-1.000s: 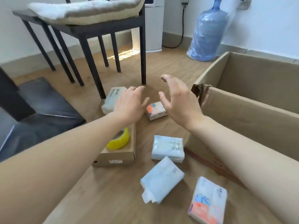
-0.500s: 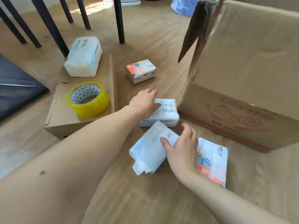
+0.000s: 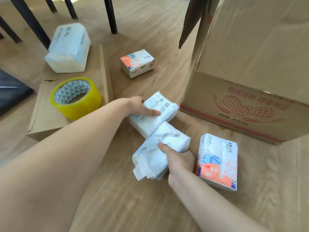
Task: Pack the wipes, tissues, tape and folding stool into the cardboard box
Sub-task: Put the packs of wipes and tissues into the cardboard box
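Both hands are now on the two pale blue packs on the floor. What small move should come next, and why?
Probably lift both packs and carry them rightward over the cardboard box. The left hand already grips the farther pack, the right hand the nearer pack, and the box stands just beside them.

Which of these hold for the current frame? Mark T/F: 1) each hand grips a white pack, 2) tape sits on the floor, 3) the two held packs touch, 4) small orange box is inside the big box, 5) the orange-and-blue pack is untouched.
1) True. The left hand grips the far pack and the right hand grips the near pack.
2) False. The tape rests on a flat carton, not on the floor.
3) True. The near pack overlaps the far one's edge.
4) False. The small orange box stands on the floor, left of the big box.
5) Cannot tell: the orange-and-blue pack lies flat right beside the right hand, and contact is unclear.
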